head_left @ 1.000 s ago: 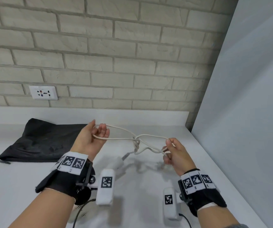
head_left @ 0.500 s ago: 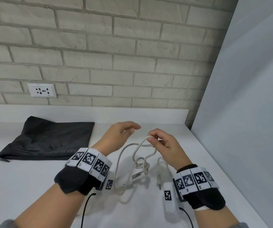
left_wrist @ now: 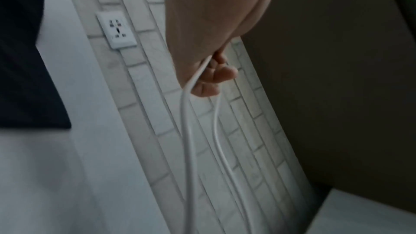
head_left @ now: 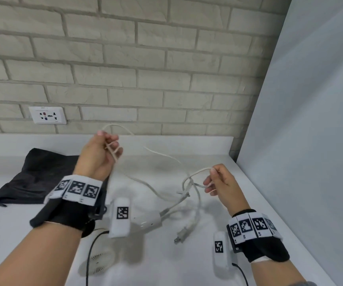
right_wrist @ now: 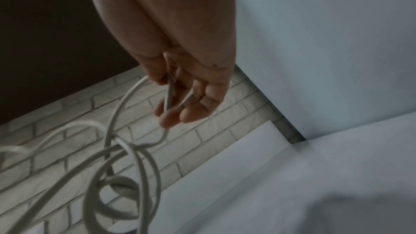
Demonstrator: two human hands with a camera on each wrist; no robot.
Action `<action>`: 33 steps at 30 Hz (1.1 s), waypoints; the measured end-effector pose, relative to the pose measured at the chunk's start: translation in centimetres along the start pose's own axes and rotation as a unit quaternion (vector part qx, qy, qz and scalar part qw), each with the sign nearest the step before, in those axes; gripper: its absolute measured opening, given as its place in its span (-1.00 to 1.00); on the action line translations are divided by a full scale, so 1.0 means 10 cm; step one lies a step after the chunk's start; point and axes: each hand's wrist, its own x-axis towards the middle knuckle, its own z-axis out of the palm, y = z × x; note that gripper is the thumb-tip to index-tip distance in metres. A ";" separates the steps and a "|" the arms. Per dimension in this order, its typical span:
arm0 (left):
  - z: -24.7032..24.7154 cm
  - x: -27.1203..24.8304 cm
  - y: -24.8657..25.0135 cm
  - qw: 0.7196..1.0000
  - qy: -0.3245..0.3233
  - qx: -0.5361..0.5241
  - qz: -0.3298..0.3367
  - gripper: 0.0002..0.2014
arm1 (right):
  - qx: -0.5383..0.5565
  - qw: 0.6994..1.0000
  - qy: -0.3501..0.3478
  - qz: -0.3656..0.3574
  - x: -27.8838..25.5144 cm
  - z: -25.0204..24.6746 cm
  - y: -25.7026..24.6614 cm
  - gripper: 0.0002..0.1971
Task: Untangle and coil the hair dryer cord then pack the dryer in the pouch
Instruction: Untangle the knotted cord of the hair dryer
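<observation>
The white cord point(head_left: 162, 154) hangs in loops between my two raised hands. My left hand point(head_left: 104, 150) holds a loop of it high up, fingers curled round two strands point(left_wrist: 186, 113). My right hand point(head_left: 214, 180) pinches another loop at the right, just beside a knot point(head_left: 187, 187) in the cord point(right_wrist: 121, 150). The white hair dryer point(head_left: 145, 222) lies on the counter below my left wrist, partly hidden by it. The plug point(head_left: 182, 235) rests on the counter near my right wrist. The black pouch point(head_left: 36, 176) lies flat at the back left.
A brick wall with a white socket point(head_left: 47, 115) runs along the back of the white counter point(head_left: 11, 234). A grey panel point(head_left: 310, 141) closes off the right side. A small white fan point(head_left: 96, 265) with a black cable sits at the front edge.
My hands have moved apart: the left rose up and back with a loop, the right went down to the right. The cord is now stretched out between them and the knot hangs near my right hand.
</observation>
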 end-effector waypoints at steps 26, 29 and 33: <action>0.43 -0.35 -0.67 0.581 -0.336 0.719 0.182 -0.79 | 0.035 0.998 -0.020 -0.056 -0.03 0.09 -0.27 -0.83; 0.40 -0.32 -0.54 0.742 -0.232 0.591 0.216 -0.74 | 0.024 0.999 0.010 -0.022 -0.03 0.01 -0.19 -0.82; 0.30 -0.20 -0.31 0.951 -0.048 0.262 0.159 -0.68 | -0.019 0.999 0.019 0.026 -0.02 -0.01 -0.07 -0.80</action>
